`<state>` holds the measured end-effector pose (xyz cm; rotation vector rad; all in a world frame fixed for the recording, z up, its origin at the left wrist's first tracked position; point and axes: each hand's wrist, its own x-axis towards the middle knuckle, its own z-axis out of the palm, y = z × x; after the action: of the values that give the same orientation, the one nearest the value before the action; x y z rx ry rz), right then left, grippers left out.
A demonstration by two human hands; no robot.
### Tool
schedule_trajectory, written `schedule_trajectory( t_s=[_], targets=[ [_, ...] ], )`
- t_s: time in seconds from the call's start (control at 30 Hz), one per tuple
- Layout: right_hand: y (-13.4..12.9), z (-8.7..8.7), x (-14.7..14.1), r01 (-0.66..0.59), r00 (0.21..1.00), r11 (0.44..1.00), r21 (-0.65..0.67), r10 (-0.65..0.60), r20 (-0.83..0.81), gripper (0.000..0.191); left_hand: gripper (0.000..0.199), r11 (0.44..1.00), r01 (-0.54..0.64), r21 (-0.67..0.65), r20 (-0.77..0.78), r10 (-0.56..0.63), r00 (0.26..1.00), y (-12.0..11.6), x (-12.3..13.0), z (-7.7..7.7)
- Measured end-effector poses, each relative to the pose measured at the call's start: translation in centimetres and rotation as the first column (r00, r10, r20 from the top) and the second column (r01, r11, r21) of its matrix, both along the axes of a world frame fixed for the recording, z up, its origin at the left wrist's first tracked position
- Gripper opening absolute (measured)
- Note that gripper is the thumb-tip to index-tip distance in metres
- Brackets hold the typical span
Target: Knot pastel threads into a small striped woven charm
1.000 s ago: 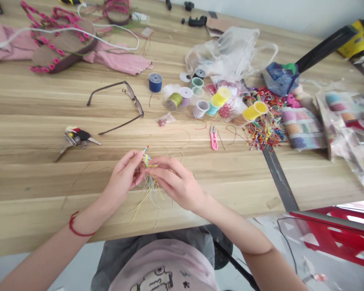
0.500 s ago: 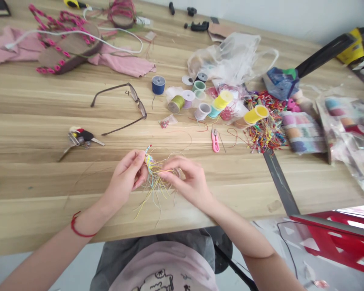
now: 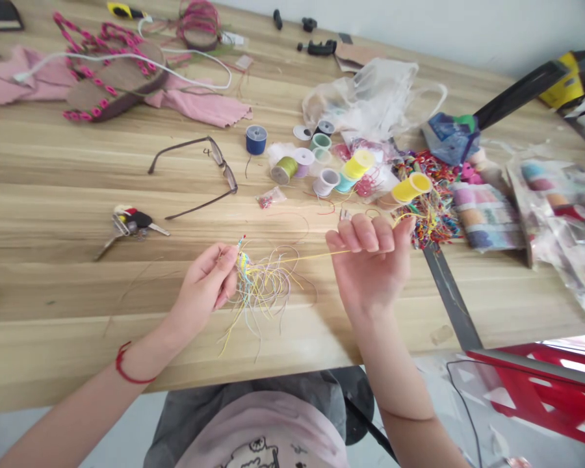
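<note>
My left hand (image 3: 210, 278) pinches a small knotted cord piece (image 3: 244, 262) in yellow, light blue and pale purple, with a red tip at its upper end. Many loose thin cord ends fan out from it over the table. One yellow thread (image 3: 312, 257) runs taut to the right into my right hand (image 3: 373, 260), whose fingers are curled round it, palm turned up. The thread's far end shows past the right thumb. Pink thread snips (image 3: 345, 214) lie behind the right hand, mostly hidden by it.
Thread spools (image 3: 325, 182) stand in a group behind my hands, beside a heap of colourful cord scraps (image 3: 426, 218). Eyeglasses (image 3: 229, 177), keys (image 3: 135, 222) and a small bead bag (image 3: 271, 197) lie farther left. A white plastic bag (image 3: 385, 91) and pink cloth (image 3: 199, 107) rest at the back.
My right hand has moved right and turned palm up, drawing the yellow thread out straight from the knotted piece. My left hand has stayed almost in place.
</note>
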<state>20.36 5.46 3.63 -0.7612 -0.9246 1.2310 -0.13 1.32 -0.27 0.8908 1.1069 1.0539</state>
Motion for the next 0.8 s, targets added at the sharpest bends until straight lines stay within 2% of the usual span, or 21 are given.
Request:
schedule_trajectory(
  t_s=[0.13,0.27,0.37,0.5,0.67,0.8],
  targets=[
    [-0.5,-1.2,-0.4,-0.043,0.978,0.999,-0.015,0.045,0.203,0.040,0.031,0.999,0.014,-0.035,-0.026,-0.015,1.000,-0.1,0.0,-0.1],
    [-1.7,-2.5,-1.8,-0.207,0.881,0.971,-0.123,0.240,0.408,0.020,0.031,0.999,0.032,-0.041,-0.033,-0.034,0.999,-0.1,0.0,-0.2],
    [-2.3,-2.9,-2.8,-0.295,0.821,0.939,-0.176,0.344,0.455,0.018,0.030,0.998,0.040,-0.041,-0.022,-0.041,0.999,0.0,0.0,-0.2],
    [-2.4,-3.2,-3.0,-0.291,0.814,0.938,-0.189,0.347,0.465,0.011,0.029,0.997,0.059,-0.042,-0.011,-0.060,0.998,0.0,0.1,-0.2],
    [-2.4,-3.4,-3.0,-0.303,0.765,0.950,-0.068,0.285,0.577,0.008,0.026,0.993,0.108,-0.043,0.002,-0.108,0.994,-0.1,0.0,-0.4],
    [-2.6,-4.0,-3.2,-0.336,0.761,0.941,0.035,0.249,0.600,0.008,0.026,0.987,0.153,-0.054,0.014,-0.152,0.988,0.0,0.1,-0.4]
  ],
)
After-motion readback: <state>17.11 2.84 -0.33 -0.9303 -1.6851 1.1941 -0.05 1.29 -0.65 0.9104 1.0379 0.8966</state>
